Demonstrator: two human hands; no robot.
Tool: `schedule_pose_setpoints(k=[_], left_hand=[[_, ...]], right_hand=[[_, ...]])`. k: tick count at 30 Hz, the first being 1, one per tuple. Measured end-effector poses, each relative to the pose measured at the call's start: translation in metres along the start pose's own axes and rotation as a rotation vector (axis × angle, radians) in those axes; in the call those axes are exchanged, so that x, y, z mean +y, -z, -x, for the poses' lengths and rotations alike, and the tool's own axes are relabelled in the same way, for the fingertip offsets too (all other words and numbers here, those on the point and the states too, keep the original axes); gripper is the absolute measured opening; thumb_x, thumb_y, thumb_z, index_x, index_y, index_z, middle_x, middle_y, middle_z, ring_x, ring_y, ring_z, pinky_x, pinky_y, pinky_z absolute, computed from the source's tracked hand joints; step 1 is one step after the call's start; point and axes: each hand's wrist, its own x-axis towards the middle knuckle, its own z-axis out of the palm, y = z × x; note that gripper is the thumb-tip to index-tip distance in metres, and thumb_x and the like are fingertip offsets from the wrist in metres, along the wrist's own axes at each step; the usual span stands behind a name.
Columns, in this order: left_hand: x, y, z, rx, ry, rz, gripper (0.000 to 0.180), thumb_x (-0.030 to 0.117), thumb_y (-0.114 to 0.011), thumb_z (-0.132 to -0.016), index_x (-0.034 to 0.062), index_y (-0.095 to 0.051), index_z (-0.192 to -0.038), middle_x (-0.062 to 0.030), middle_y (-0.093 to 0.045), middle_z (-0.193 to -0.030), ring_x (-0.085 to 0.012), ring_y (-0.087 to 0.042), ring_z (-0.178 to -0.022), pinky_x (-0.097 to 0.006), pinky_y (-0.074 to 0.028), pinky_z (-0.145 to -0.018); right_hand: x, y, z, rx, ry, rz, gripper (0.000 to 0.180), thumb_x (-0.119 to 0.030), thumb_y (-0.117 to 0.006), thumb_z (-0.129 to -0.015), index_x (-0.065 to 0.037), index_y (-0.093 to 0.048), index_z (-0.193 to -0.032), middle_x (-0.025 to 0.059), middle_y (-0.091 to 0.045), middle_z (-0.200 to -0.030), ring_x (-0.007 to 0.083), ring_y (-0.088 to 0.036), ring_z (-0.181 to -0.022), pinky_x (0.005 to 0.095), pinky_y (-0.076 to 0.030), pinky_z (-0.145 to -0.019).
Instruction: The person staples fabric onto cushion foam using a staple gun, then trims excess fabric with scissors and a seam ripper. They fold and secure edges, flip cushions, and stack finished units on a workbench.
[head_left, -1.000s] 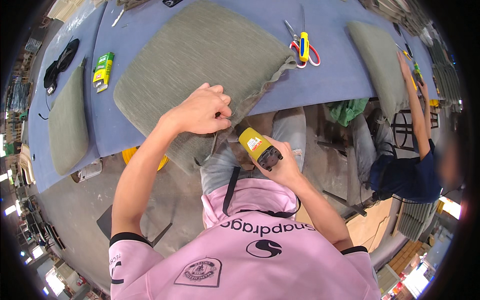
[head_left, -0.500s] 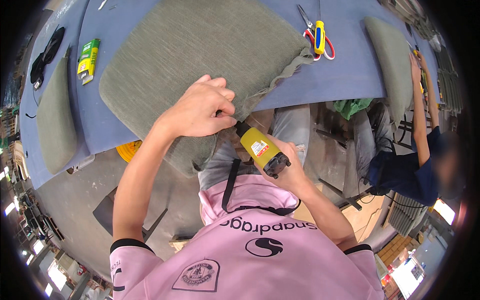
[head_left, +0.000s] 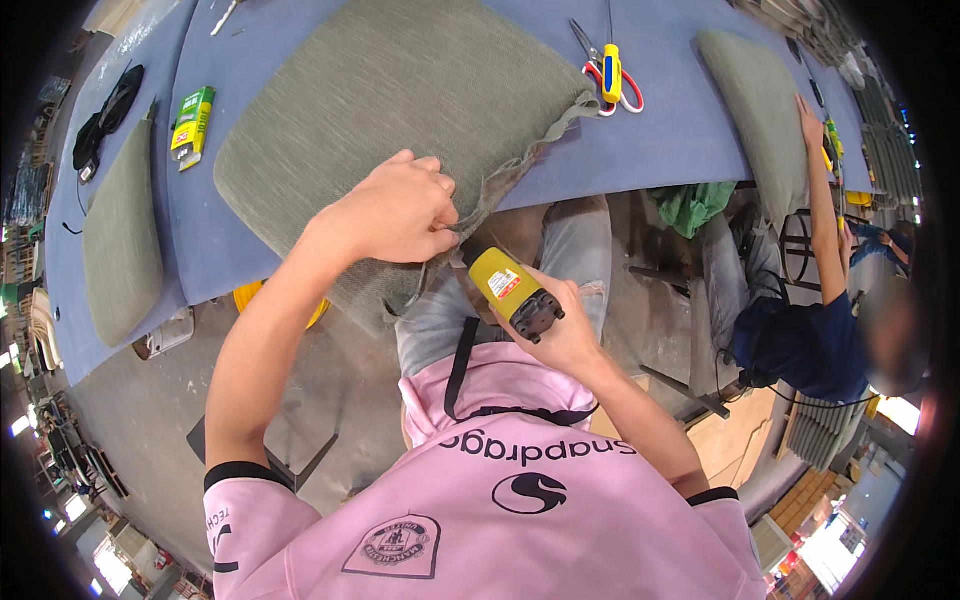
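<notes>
- While left hand (head_left: pixel 400 212) pinches cushion (head_left: pixel 400 115) edge, fingers curled, right hand (head_left: pixel 564 322) wraps yellow tool (head_left: pixel 502 280) at 5 o'clock.
- Cushion overhangs table (head_left: pixel 655 145) at 6 o'clock.
- Open tabletop: cushion's 3 o'clock.

Yellow-handled screwdriver (head_left: pixel 611 76), green-and-yellow box (head_left: pixel 192 128), probably a green bag (head_left: pixel 695 207)

1. A grey-green fabric cushion (head_left: pixel 390 110) lies across the blue bench (head_left: pixel 690 140), its near corner overhanging the edge, its right side fringed with loose, ragged cloth.
2. A yellow tool (head_left: pixel 500 280), black at the rear, slants toward that side; contact is unclear.
</notes>
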Motion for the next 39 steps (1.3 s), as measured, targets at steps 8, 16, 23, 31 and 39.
schedule_pose_setpoints(k=[8, 16, 23, 31, 39], left_hand=[[-0.02, -0.011, 0.001, 0.006, -0.037, 0.195, 0.035, 0.026, -0.074, -0.082, 0.0047, -0.059, -0.059, -0.0054, -0.049, -0.072, -0.0264, -0.05, -0.086, -0.042, -0.038, -0.084], [-0.018, -0.014, 0.0, 0.036, 0.005, 0.23, 0.035, 0.027, -0.076, -0.081, 0.0049, -0.06, -0.059, -0.0047, -0.049, -0.071, -0.0264, -0.05, -0.084, -0.042, -0.037, -0.081], [-0.001, -0.003, 0.007, 0.075, 0.03, 0.135, 0.032, 0.029, -0.079, -0.082, 0.0068, -0.065, -0.063, -0.0039, -0.052, -0.075, -0.0268, -0.051, -0.088, -0.041, -0.038, -0.082], [-0.006, -0.004, 0.005, -0.029, -0.026, 0.074, 0.036, 0.028, -0.078, -0.08, 0.0052, -0.058, -0.06, -0.0051, -0.05, -0.077, -0.0268, -0.05, -0.09, -0.042, -0.038, -0.081], [-0.012, -0.016, 0.011, 0.015, -0.026, 0.204, 0.042, 0.025, -0.077, -0.08, 0.0036, -0.048, -0.059, -0.005, -0.041, -0.074, -0.0256, -0.046, -0.086, -0.042, -0.034, -0.08]], right_hand=[[-0.004, 0.001, -0.011, -0.069, -0.104, -0.151, 0.048, -0.004, -0.084, -0.07, -0.001, -0.07, -0.116, 0.0228, -0.074, -0.09, 0.0482, -0.069, -0.088, 0.0467, -0.055, -0.074], [-0.004, 0.005, -0.02, -0.133, -0.103, -0.183, 0.042, -0.004, -0.085, -0.07, -0.002, -0.068, -0.108, 0.0233, -0.072, -0.089, 0.0483, -0.069, -0.087, 0.0449, -0.055, -0.069], [0.003, 0.001, -0.008, -0.145, -0.158, -0.13, 0.051, -0.009, -0.087, -0.069, -0.004, -0.069, -0.117, 0.0215, -0.074, -0.096, 0.0487, -0.065, -0.094, 0.0498, -0.053, -0.083], [-0.005, -0.003, 0.01, -0.109, -0.173, -0.129, 0.055, -0.005, -0.085, -0.071, -0.005, -0.069, -0.124, 0.022, -0.075, -0.107, 0.049, -0.063, -0.098, 0.0503, -0.052, -0.086], [-0.009, -0.003, -0.006, -0.116, -0.144, -0.25, 0.047, -0.005, -0.085, -0.071, 0.001, -0.069, -0.115, 0.0251, -0.072, -0.089, 0.0514, -0.065, -0.088, 0.048, -0.054, -0.072]])
